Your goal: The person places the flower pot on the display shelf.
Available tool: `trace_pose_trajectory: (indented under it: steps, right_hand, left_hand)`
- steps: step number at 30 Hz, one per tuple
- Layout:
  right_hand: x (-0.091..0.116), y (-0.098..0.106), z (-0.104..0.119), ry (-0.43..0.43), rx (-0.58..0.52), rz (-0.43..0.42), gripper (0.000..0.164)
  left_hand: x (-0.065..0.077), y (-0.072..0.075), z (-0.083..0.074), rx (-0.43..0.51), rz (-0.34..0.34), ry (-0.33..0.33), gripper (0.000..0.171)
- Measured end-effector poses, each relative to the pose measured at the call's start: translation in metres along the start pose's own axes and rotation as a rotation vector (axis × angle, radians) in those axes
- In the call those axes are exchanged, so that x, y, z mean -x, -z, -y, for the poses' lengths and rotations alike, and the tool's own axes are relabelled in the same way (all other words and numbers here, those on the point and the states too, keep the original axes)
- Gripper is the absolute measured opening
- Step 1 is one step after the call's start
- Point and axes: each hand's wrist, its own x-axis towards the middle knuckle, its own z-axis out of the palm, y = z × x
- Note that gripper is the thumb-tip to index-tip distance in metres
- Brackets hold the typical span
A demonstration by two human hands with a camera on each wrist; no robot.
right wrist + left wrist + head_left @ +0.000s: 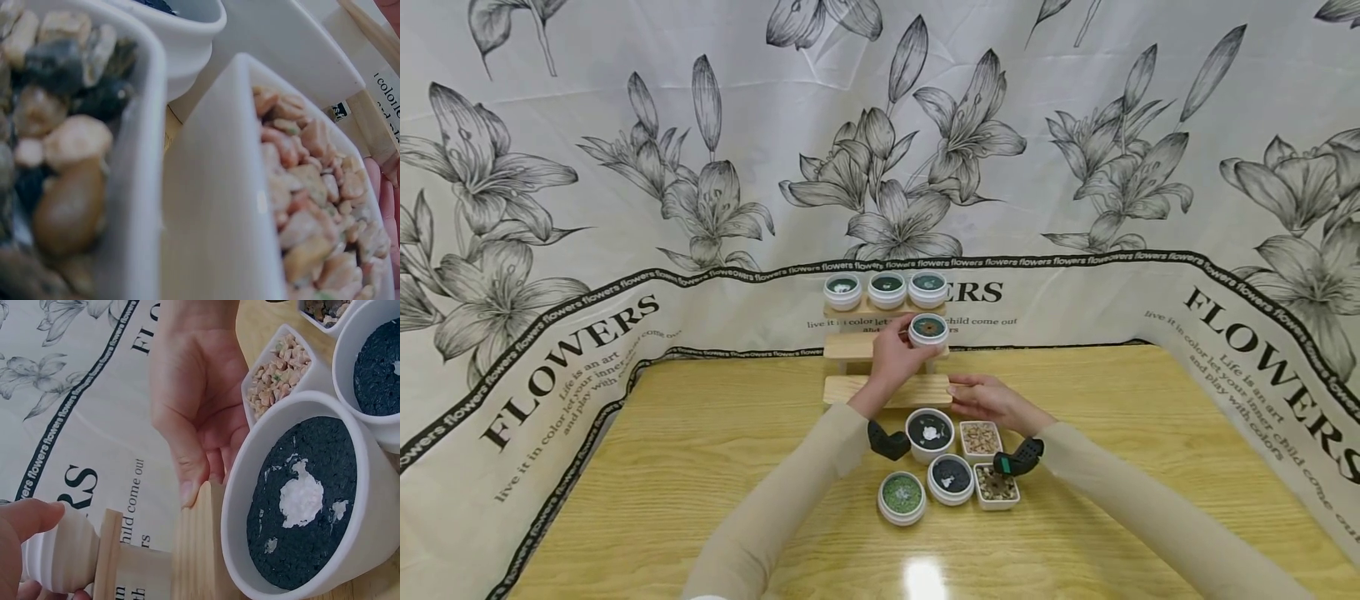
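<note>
A small white pot point(928, 330) with a dark top and brown centre is at the right end of the wooden display stand's point(886, 390) middle step. My left hand point(895, 357) holds this pot by its side, thumb and fingers around it. In the left wrist view the pot point(62, 553) meets the step's wooden edge. My right hand point(988, 400) pinches the right end of the lowest step, with its thumb point(187, 487) on the wood. Three similar white pots point(887, 289) line the top step.
Before the stand are a larger white pot point(929, 457) with dark fill and a white patch, another dark-filled pot point(951, 498) and a green-filled one point(902, 517). Square dishes of pinkish gravel point(980, 438) and mixed pebbles point(997, 485) sit below my right forearm. A flowered curtain point(730, 308) hangs behind.
</note>
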Motion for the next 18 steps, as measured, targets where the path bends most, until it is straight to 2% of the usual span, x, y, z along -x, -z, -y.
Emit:
trace_pose_trajectory:
  steps: [8, 13, 18]
  right_hand:
    - [0.0, 0.001, 0.001, -0.005, -0.016, 0.014, 0.062]
    - [0.001, 0.0, 0.003, -0.006, -0.018, 0.026, 0.062]
    - [0.001, -0.001, 0.004, -0.013, -0.023, 0.025, 0.061]
  left_hand:
    - [0.012, 0.008, -0.004, 0.053, 0.09, 0.013, 0.075]
    - [0.023, 0.012, -0.005, 0.071, 0.075, 0.06, 0.079]
    - [0.033, 0.017, -0.003, 0.079, 0.063, 0.066, 0.08]
